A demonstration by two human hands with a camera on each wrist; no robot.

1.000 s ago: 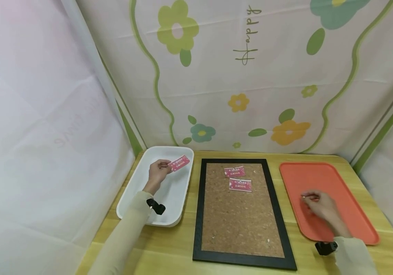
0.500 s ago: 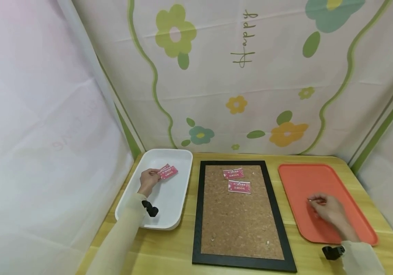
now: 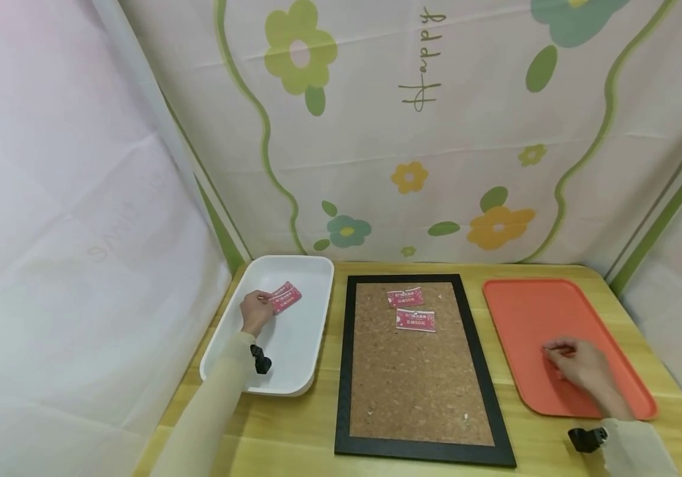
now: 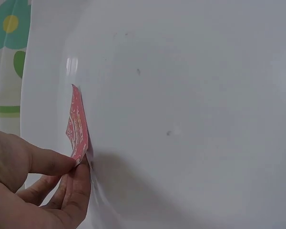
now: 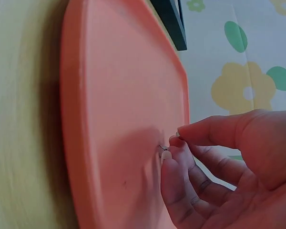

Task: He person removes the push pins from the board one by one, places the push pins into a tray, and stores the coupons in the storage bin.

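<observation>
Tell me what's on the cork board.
On the cork board, two pink coupons lie near the far end; small pale bits elsewhere are too small to identify. Whatever is beneath the coupons cannot be seen.

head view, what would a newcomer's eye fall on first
The orange tray, at the right of the table, stands out first. In the middle, two pink tickets sit near the far edge of a corkboard. At left, the left hand pinches another ticket at the white tub.
</observation>
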